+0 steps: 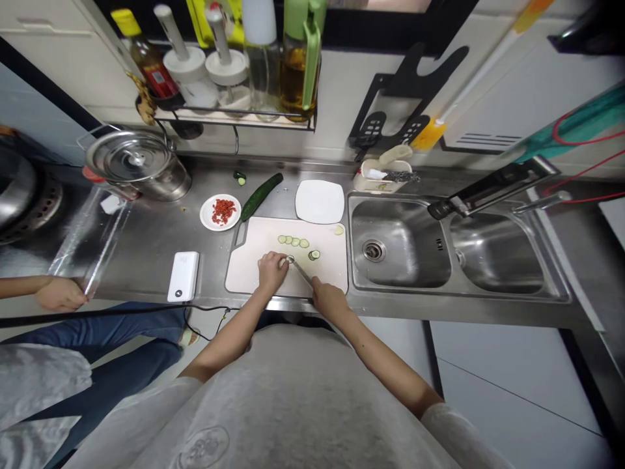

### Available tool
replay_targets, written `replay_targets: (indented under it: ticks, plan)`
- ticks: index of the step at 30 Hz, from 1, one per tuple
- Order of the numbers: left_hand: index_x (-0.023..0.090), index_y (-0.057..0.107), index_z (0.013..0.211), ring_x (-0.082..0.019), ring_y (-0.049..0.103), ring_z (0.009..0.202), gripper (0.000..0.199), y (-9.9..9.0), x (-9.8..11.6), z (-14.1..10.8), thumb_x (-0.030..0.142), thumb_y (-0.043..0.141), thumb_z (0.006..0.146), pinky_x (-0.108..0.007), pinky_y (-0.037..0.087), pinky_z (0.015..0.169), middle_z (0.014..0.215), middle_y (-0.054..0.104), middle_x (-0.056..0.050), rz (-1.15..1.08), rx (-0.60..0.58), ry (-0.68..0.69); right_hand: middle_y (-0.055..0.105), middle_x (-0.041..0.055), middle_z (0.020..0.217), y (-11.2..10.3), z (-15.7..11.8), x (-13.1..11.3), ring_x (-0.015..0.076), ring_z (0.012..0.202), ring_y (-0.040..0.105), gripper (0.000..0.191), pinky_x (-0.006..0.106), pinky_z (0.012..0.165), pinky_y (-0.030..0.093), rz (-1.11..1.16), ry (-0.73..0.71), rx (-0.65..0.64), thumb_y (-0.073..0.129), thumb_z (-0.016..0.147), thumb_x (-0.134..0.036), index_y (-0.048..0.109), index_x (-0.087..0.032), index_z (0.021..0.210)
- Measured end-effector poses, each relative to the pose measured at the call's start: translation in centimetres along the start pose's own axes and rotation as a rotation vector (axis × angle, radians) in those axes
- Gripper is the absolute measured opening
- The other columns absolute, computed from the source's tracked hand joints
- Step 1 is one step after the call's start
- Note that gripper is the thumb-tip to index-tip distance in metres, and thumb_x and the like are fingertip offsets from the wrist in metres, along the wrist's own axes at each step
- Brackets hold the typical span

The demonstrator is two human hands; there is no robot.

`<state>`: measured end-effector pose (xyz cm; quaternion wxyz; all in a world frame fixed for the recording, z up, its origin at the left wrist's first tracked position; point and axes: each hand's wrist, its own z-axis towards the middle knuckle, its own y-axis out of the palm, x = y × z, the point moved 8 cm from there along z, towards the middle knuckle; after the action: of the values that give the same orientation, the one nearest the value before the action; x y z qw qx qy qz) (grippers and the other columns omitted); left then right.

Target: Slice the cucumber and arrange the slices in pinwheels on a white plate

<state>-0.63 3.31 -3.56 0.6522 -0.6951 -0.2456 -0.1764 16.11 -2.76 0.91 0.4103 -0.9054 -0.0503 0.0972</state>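
On the pale cutting board (254,264), my right hand (331,302) is closed round the handle of a kitchen knife (303,273), its blade pointing up and left. The fingers of my left hand (272,272) are pinched on a small cucumber slice (290,259), right by the knife's tip. Above them lies a row of several cucumber slices (295,241). A small overlapping stack of slices (314,255) sits to the right, and a pale end piece (338,230) rests in the board's upper right corner. Behind the board is a long green cucumber (262,196).
A plate of red pieces (221,212), a white square plate (319,201) and cucumber ends (239,178) stand behind the board. A white power bank (183,276) lies left, a double sink (400,241) right. Far left are a steel pot (139,166) and another person's hand (61,294).
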Motion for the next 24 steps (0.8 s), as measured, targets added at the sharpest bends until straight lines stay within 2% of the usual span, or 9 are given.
replay_targets:
  ticks: [10,18,24]
  plan:
    - [0.024,0.068,0.099,-0.023,0.054,0.103,0.02,0.0,0.1,0.0,0.031,0.054,0.086,-0.038,0.036,0.091,0.102,0.064,-0.006,0.001,-0.019,-0.026,0.068,0.0155,0.098,0.5,0.3,-0.6,0.0231,0.094,0.067,0.033,0.03,0.074,0.048,-0.02,0.009,0.009,0.036,0.093,-0.011,0.04,-0.017,0.125]
    - [0.025,0.068,0.098,-0.023,0.054,0.103,0.019,0.1,0.0,0.1,0.03,0.054,0.086,-0.037,0.036,0.09,0.101,0.064,-0.006,0.004,-0.009,-0.017,0.068,0.0161,0.096,0.6,0.4,-1.3,0.0237,0.095,0.067,0.028,0.03,0.073,0.049,-0.06,0.029,0.005,0.037,0.092,-0.011,0.042,-0.015,0.12]
    - [0.025,0.068,0.099,-0.022,0.054,0.103,0.02,0.1,0.1,0.1,0.03,0.054,0.086,-0.037,0.036,0.09,0.102,0.064,-0.006,0.018,-0.03,-0.02,0.068,0.0157,0.096,0.0,0.7,-1.7,0.0247,0.095,0.067,0.03,0.031,0.073,0.05,-0.048,0.003,-0.001,0.037,0.09,-0.007,0.043,-0.013,0.119]
